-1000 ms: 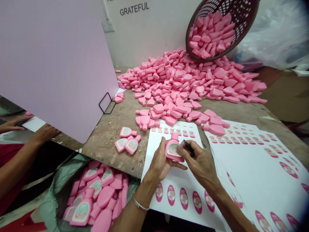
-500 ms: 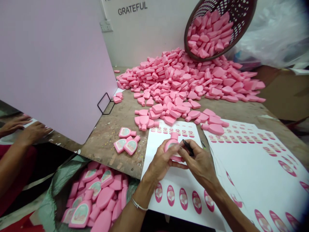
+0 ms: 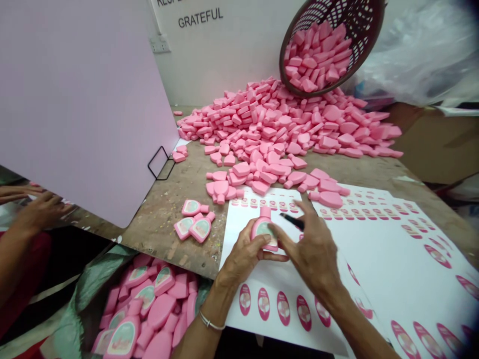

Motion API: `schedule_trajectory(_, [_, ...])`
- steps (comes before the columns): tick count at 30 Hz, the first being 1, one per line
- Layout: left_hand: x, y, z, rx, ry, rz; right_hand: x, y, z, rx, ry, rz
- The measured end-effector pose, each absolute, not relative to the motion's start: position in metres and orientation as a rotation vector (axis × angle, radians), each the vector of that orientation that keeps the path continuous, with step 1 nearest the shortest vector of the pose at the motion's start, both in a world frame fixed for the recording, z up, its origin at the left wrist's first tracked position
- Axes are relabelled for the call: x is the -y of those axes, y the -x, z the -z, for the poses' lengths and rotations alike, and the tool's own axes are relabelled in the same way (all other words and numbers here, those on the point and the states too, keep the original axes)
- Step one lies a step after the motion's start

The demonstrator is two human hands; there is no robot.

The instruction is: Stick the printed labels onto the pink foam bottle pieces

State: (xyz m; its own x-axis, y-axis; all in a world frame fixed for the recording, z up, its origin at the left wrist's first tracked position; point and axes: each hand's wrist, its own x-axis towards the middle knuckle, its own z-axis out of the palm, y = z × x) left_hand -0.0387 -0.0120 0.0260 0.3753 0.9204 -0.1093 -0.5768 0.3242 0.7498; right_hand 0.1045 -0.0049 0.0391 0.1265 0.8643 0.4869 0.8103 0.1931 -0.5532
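My left hand (image 3: 245,249) grips a small pink bottle (image 3: 265,213) with its neck pointing away from me. A pale green label covers the bottle's front. My right hand (image 3: 314,244) has a thin black tool (image 3: 292,221) tucked in its fingers; whether it is a pen or a blade I cannot tell. The right thumb presses on the label, while the index finger is raised. Under both hands lies a white sticker sheet (image 3: 250,274) with rows of oval pink labels. To the left, several labelled bottles (image 3: 194,224) lie together on the table.
A large heap of pink bottles (image 3: 262,114) spreads from a tipped brown basket (image 3: 368,45). More sticker sheets (image 3: 385,264) lie at right. A green sack (image 3: 77,304) of bottles stands below the table edge. A pink panel (image 3: 82,99) stands at left, with another person's hand (image 3: 43,212) beyond it.
My right fingers have opened out from the bottle, and the thumb now lies across its label. The black tool has swung to point left. The view has shifted slightly.
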Motion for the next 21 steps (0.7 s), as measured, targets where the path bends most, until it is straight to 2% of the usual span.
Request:
schedule_trajectory(7, [0.016, 0.04, -0.027, -0.52, -0.557, -1.073, -0.003, -0.128, -0.038, 1.419, 1.595, -0.789])
schedule_trajectory(21, [0.016, 0.03, -0.023, -0.619, -0.478, -1.109, 0.013, -0.117, -0.022, 1.348, 1.42, -1.138])
